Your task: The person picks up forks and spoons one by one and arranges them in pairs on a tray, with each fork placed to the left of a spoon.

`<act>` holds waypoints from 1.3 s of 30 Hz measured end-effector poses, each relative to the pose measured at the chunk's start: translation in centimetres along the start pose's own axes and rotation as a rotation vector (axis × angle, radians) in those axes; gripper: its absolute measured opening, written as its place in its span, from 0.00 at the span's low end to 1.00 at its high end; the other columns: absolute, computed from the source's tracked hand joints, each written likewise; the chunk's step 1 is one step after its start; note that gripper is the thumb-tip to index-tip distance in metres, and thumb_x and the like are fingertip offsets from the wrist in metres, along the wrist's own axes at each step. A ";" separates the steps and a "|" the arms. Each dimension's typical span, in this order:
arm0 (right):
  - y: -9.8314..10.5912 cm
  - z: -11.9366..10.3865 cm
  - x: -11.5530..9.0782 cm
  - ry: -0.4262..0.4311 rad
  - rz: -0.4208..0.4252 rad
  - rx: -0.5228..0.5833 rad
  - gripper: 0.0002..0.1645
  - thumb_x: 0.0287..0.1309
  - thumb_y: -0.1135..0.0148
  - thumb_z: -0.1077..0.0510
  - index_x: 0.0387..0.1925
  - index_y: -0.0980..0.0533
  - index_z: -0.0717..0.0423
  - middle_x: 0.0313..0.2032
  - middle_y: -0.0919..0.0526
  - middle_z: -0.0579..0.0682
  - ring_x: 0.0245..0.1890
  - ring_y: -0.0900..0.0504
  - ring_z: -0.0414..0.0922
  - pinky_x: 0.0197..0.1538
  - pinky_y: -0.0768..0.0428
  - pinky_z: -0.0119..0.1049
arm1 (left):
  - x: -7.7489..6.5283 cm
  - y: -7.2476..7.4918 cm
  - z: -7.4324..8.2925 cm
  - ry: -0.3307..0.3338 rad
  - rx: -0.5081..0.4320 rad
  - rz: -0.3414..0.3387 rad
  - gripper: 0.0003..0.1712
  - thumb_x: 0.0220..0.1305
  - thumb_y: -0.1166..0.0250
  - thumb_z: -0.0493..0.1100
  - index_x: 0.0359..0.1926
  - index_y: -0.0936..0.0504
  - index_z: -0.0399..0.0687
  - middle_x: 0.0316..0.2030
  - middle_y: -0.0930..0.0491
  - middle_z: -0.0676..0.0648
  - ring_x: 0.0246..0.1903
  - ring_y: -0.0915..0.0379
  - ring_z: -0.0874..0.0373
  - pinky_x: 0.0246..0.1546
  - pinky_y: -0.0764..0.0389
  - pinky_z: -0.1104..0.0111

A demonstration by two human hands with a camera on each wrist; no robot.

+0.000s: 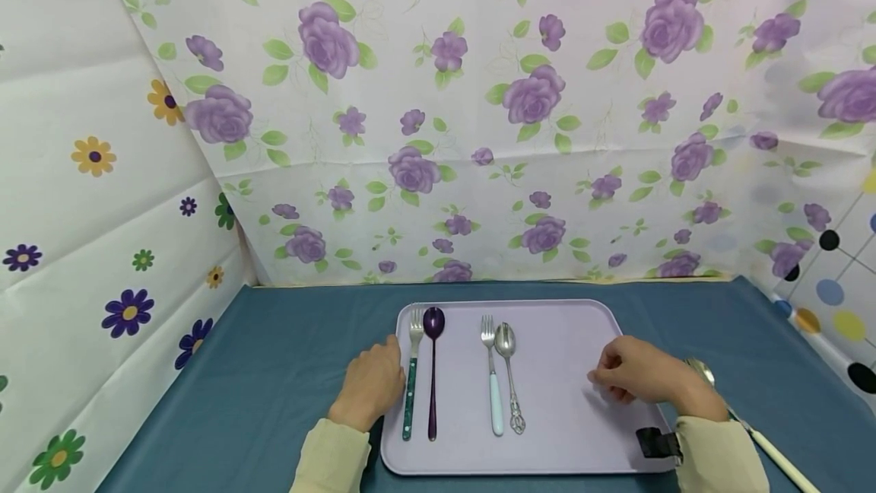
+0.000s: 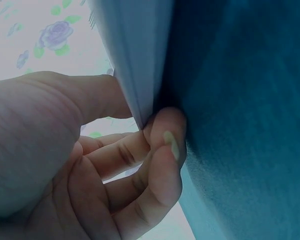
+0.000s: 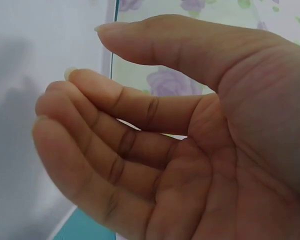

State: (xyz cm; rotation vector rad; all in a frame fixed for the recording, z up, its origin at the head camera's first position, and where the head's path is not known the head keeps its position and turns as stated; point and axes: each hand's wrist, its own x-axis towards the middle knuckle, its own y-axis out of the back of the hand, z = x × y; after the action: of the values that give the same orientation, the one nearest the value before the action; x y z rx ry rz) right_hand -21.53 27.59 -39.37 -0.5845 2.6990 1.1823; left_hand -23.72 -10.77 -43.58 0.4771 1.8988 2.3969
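A pale lilac tray (image 1: 561, 371) lies on the blue-green cloth. My left hand (image 1: 372, 379) grips its left edge; in the left wrist view the thumb is on one face of the rim (image 2: 137, 65) and the curled fingers on the other. Close by that hand on the tray are a green-handled fork (image 1: 411, 394) and a dark purple spoon (image 1: 433, 379). Mid-tray, a fork with a pale blue handle (image 1: 496, 402) lies beside a silver spoon (image 1: 509, 379) with an ornate handle. Over the tray's right side hovers my right hand (image 1: 639, 371), fingers loosely bent, holding nothing.
Right of the tray, partly hidden by my right forearm, lies cutlery with a cream handle (image 1: 783, 459) and metal heads (image 1: 701, 370). A floral sheet (image 1: 479, 135) hangs behind the table, and another patterned sheet (image 1: 123, 234) stands on the left.
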 end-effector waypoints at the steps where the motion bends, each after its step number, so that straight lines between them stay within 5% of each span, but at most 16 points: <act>1: 0.1 0.1 -0.1 -0.009 0.005 -0.005 0.14 0.61 0.38 0.55 0.26 0.22 0.62 0.21 0.22 0.52 0.22 0.24 0.45 0.28 0.22 0.40 | 0.0 0.0 0.0 0.000 0.001 0.000 0.11 0.58 0.35 0.36 0.37 0.26 0.33 0.21 0.24 0.41 0.17 0.27 0.51 0.18 0.23 0.57; 39: 5.0 5.9 -2.5 -0.303 0.059 -0.060 0.16 0.63 0.41 0.52 0.27 0.22 0.61 0.18 0.26 0.48 0.18 0.30 0.41 0.26 0.29 0.37 | 0.2 0.0 -0.3 0.007 0.014 0.000 0.12 0.59 0.36 0.37 0.39 0.26 0.32 0.20 0.24 0.41 0.16 0.28 0.52 0.17 0.23 0.58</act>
State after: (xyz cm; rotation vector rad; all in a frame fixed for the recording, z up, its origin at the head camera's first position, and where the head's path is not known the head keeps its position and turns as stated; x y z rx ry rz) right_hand -21.48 35.75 -39.31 -0.3043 2.4477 1.2559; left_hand -24.00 -10.97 -43.58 0.4710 1.9200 2.3897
